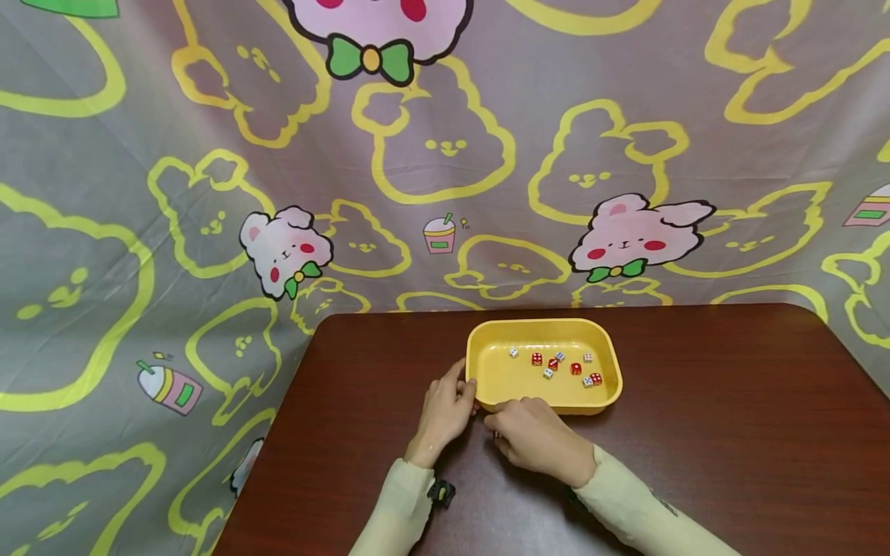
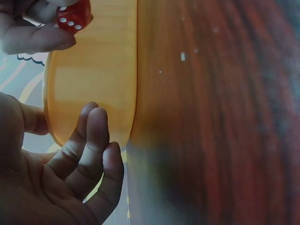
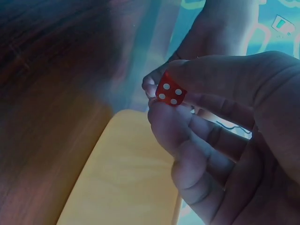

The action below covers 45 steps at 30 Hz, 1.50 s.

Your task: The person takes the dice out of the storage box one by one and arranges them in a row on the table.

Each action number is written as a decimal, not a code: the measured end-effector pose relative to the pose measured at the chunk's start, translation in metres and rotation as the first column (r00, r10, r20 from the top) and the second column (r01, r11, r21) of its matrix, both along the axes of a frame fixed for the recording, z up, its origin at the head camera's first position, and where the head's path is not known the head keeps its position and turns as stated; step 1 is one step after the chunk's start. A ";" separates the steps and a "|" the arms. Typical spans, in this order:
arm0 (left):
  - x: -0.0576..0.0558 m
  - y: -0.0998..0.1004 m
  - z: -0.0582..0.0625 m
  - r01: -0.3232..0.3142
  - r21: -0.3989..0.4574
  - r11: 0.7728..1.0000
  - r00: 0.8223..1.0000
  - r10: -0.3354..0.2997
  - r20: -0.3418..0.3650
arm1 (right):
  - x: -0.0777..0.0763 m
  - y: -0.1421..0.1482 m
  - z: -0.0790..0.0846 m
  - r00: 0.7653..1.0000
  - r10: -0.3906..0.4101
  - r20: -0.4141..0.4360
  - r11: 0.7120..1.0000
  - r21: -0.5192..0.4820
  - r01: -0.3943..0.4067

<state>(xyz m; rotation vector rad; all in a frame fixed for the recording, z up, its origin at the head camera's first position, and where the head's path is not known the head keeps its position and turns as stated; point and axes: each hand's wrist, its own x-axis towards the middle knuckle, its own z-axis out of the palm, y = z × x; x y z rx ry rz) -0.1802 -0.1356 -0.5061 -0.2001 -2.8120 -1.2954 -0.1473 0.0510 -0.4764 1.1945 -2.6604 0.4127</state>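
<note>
A yellow tray (image 1: 612,340) with rounded corners lies on the dark wooden table. My left hand (image 1: 445,409) holds its near left corner, the thumb at the rim and the fingers against the outer wall, as the left wrist view (image 2: 82,164) shows. My right hand (image 1: 538,439) is just in front of the tray's near wall. Between thumb and forefinger it pinches a red die (image 3: 171,90) with white dots, seen also at the top of the left wrist view. Inside the tray are several red dice (image 1: 575,369) and several white dice (image 1: 548,374), loosely scattered towards the right.
The brown tabletop (image 1: 730,401) extends on both sides of the tray. A grey cloth (image 1: 487,177) printed with yellow outlines and cartoon bunnies hangs behind and to the left of the table. A small black object (image 1: 441,492) sits at the left wrist.
</note>
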 end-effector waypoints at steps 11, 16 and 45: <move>-0.001 0.000 0.000 0.009 -0.003 1.000 1.000 -0.009 -0.014 | -0.001 -0.001 -0.005 1.000 0.004 -0.007 1.000 0.010 -0.004; 0.000 -0.001 -0.002 0.012 0.008 1.000 1.000 -0.012 -0.006 | -0.001 -0.002 -0.010 1.000 0.010 0.002 1.000 0.009 -0.010; -0.001 -0.002 -0.001 0.014 0.018 1.000 1.000 -0.014 -0.011 | -0.006 -0.004 -0.021 0.999 0.021 0.046 0.999 0.033 -0.022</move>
